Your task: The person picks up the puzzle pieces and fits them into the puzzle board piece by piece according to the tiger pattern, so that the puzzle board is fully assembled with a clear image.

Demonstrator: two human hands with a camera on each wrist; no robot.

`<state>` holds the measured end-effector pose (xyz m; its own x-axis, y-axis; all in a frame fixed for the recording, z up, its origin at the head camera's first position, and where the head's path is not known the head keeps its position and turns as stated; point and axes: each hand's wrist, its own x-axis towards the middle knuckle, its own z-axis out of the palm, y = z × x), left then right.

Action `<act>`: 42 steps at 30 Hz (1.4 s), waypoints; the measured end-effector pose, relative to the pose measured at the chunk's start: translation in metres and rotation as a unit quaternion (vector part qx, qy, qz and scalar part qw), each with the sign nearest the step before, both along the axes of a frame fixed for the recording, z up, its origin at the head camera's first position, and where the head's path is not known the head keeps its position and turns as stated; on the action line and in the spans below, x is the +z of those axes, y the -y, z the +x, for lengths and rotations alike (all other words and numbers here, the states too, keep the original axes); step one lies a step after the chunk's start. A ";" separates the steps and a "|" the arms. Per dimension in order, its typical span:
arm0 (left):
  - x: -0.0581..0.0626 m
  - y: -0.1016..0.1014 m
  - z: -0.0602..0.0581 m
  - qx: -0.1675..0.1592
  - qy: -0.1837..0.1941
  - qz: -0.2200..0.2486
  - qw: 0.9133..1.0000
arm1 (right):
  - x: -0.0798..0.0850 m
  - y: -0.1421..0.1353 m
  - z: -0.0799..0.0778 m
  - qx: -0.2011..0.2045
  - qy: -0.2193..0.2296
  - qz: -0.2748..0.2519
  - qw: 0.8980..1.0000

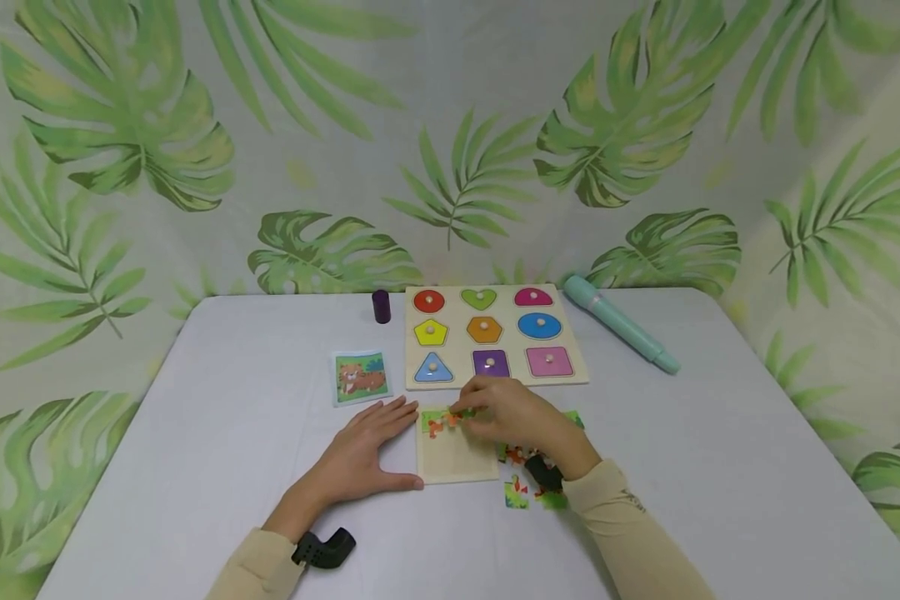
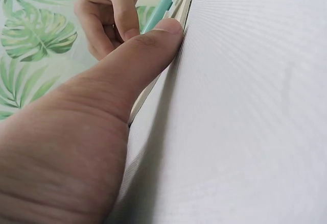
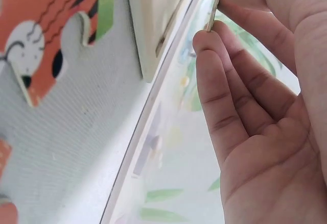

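A small wooden puzzle tray (image 1: 457, 462) lies on the table, with orange and green puzzle pieces (image 1: 433, 425) in its upper left part. My left hand (image 1: 363, 450) rests along the tray's left side, fingers straight, thumb (image 2: 166, 27) at its near corner. Above the tray's upper edge my right hand (image 1: 506, 412) pinches a thin puzzle piece (image 3: 213, 14) between thumb and fingertips; it shows edge-on in the right wrist view. Loose puzzle pieces (image 1: 517, 492) lie right of the tray, partly hidden under the right wrist. One shows a tiger's face (image 3: 30, 45).
Behind the tray lies a shape board (image 1: 461, 371) with knobbed shapes. A tiger picture card (image 1: 362, 377) is at the left, and a dark purple cylinder (image 1: 381, 307) stands farther back. A mint-green pen-like tube (image 1: 622, 325) lies at the back right.
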<state>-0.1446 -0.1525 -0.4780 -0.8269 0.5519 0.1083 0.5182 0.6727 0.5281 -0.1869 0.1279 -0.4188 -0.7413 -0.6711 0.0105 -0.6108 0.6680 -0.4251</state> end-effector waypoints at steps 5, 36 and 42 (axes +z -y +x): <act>0.000 0.000 0.001 -0.001 -0.001 0.000 1.000 | -0.005 0.002 0.000 0.010 -0.016 0.003 1.000; 0.000 -0.002 0.000 0.005 0.008 -0.002 1.000 | -0.014 0.009 -0.002 0.018 -0.034 0.019 0.999; 0.001 -0.002 0.000 0.005 0.009 -0.002 1.000 | -0.015 0.011 -0.002 0.018 -0.029 0.026 0.999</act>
